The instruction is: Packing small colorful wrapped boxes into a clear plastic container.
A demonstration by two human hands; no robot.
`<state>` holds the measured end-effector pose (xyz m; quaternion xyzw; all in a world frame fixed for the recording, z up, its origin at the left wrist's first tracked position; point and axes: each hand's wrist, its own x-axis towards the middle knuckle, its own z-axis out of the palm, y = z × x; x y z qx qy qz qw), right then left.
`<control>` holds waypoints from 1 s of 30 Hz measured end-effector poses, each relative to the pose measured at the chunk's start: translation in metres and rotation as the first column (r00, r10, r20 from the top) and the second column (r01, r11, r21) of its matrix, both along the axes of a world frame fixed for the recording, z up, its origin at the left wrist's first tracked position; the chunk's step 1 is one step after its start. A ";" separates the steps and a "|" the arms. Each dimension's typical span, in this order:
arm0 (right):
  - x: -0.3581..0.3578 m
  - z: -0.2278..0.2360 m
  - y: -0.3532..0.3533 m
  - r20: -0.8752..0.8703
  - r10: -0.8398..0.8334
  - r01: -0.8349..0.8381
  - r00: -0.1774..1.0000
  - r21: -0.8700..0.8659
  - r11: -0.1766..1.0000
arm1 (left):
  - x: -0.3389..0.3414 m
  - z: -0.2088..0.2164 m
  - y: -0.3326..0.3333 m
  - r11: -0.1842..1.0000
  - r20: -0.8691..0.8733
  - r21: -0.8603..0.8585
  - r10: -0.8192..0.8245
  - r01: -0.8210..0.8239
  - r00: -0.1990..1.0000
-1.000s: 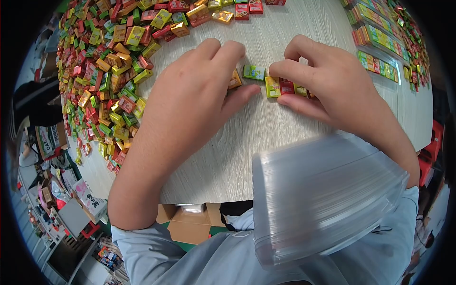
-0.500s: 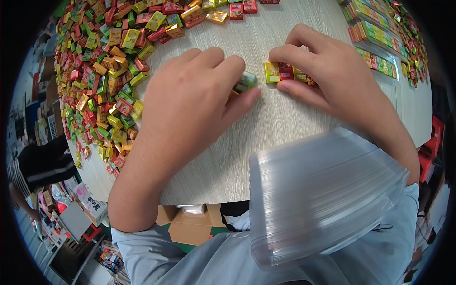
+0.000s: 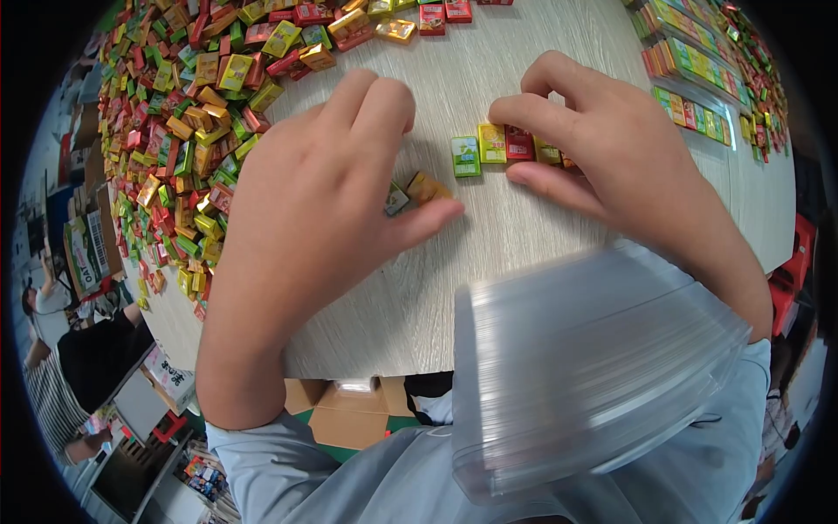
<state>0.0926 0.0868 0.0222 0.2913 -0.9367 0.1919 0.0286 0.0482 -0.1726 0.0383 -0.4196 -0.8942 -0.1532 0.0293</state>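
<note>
A short row of small boxes lies on the table in front of me, with a green box (image 3: 466, 157) at its left end, then a yellow box (image 3: 492, 144), a red box (image 3: 519, 144) and a yellow-green box (image 3: 548, 153). My right hand (image 3: 602, 140) is closed round the row from the right, its palm side hiding the far end. To the left, my left hand (image 3: 336, 166) is open, thumb and forefinger wide apart. Between them sit a tilted orange box (image 3: 426, 187) and a partly covered green-and-white box (image 3: 395, 201).
A large heap of loose small boxes (image 3: 188, 131) covers the table's left and far side. Filled clear trays (image 3: 698, 65) stand at the far right. Close to my chest is a stack of clear plastic trays (image 3: 594, 367). An open carton (image 3: 349, 419) sits below the table edge.
The green box has left my left hand and now stands against the row's left end. My left hand has drawn back leftward with its fingers spreading. The right hand hardly moved.
</note>
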 end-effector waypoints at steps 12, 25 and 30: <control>-0.001 0.000 0.007 -0.004 0.084 -0.084 0.996 -0.016 0.996 | -0.011 0.005 -0.008 0.975 0.189 -0.060 -0.200 0.214 0.961; 0.001 -0.002 0.002 -0.001 0.017 -0.017 1.000 -0.004 1.000 | -0.013 0.002 -0.009 0.992 0.277 -0.033 -0.106 0.120 0.955; 0.001 -0.005 0.001 -0.022 0.000 0.000 1.000 -0.029 1.000 | -0.011 -0.001 -0.006 0.993 0.257 -0.009 -0.112 0.118 0.960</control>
